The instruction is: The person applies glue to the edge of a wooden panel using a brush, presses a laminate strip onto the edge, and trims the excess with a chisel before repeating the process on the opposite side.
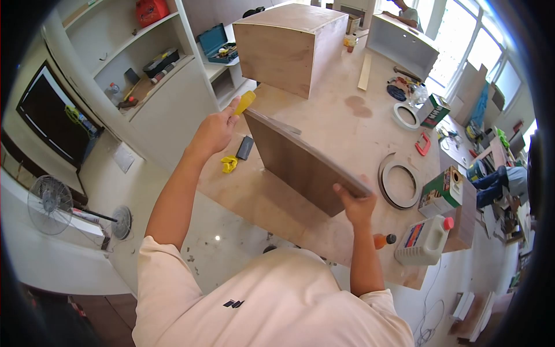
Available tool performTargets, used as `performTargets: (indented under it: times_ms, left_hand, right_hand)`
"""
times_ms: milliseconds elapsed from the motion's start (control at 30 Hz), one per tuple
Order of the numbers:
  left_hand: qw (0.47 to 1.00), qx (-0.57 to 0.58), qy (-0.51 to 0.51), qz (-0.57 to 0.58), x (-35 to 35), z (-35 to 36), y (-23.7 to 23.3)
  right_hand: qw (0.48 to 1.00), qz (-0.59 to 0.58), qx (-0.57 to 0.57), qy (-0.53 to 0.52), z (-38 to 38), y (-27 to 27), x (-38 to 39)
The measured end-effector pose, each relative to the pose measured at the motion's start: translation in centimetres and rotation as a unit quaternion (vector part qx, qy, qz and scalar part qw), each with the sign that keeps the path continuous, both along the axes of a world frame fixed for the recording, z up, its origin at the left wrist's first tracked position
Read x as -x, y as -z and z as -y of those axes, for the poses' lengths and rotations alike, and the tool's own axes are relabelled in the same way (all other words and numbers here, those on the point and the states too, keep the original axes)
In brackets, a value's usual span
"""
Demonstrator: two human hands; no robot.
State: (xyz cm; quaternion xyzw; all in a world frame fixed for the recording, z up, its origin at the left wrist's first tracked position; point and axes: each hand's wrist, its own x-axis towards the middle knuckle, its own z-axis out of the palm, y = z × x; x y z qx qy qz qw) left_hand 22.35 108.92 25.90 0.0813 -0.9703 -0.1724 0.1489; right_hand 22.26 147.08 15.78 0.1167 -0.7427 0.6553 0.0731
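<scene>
A brown wood-grain panel (300, 165) stands tilted on its long edge on the plywood worktop. My right hand (357, 203) is closed around its near right corner, thumb on the side facing me. At the panel's far left corner my left hand (217, 132) is closed on a short yellow tool (245, 101); its exact kind is hard to make out. Left of the panel lie a dark sanding block (245, 148) and a crumpled yellow wrapper (229, 164). Behind the panel a flat thin piece (286, 127) is partly hidden.
A large wooden box (274, 58) stands at the back of the worktop (335, 104). Rolls of edge banding (400, 184), a red clamp (423, 143), a metal can (440, 191), a white jug (422, 242) and an orange bottle (381, 240) line the right side. Another person (404, 16) is at the back.
</scene>
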Motion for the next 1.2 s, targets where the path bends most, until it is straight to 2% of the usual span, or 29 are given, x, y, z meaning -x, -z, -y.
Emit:
performTargets:
  times_ms: [67, 133, 200, 333, 433, 533, 633, 733, 833, 933, 1133, 1200]
  left_hand:
    - [1.000, 0.000, -0.006, -0.006, 0.4, -0.1, -0.3]
    - [1.000, 0.016, -0.012, -0.006, 0.6, -0.7, -0.9]
    - [0.998, -0.012, -0.032, -0.060, 0.5, -1.5, -1.9]
    - [0.980, -0.060, -0.051, -0.180, 0.6, -2.0, -2.8]
    - [0.989, -0.016, -0.060, -0.133, 0.3, -1.6, -1.5]
    - [0.996, 0.049, -0.070, 0.014, -0.1, -1.8, -0.6]
    - [0.989, 0.001, -0.104, -0.101, -0.1, -2.0, -0.9]
    - [0.997, 0.050, -0.054, -0.018, 0.2, -1.7, -0.1]
    - [0.992, -0.012, -0.118, -0.032, 0.1, -3.4, -1.4]
    - [0.997, 0.010, -0.071, -0.027, 0.8, -2.6, -0.6]
    - [0.996, -0.021, -0.080, -0.012, 0.9, -3.9, -0.2]
    - [0.998, -0.007, -0.029, -0.046, 0.5, -5.3, 0.1]
  right_hand:
    - [0.998, -0.051, -0.033, -0.012, 0.4, 0.1, -1.5]
    - [0.998, -0.045, 0.029, -0.027, 1.0, 0.4, -2.4]
    - [0.995, -0.013, 0.082, -0.052, 0.9, 0.9, -2.6]
    - [0.992, 0.030, 0.081, -0.090, 0.5, 1.0, -3.0]
    - [0.991, 0.002, 0.088, -0.099, 0.8, 0.7, -3.5]
    - [0.988, -0.029, 0.085, -0.122, 0.8, 1.1, -3.9]
    - [0.985, -0.027, 0.092, -0.142, 0.9, 1.0, -4.0]
    - [0.983, -0.040, 0.101, -0.149, 0.8, 1.0, -4.0]
    - [0.981, -0.049, 0.107, -0.154, 1.0, 1.2, -3.7]
    - [0.981, -0.064, 0.091, -0.157, 0.6, 1.4, -3.5]
    - [0.983, -0.062, 0.060, -0.163, 0.4, 1.1, -3.3]
    - [0.981, -0.048, 0.071, -0.174, 0.4, 1.0, -3.2]
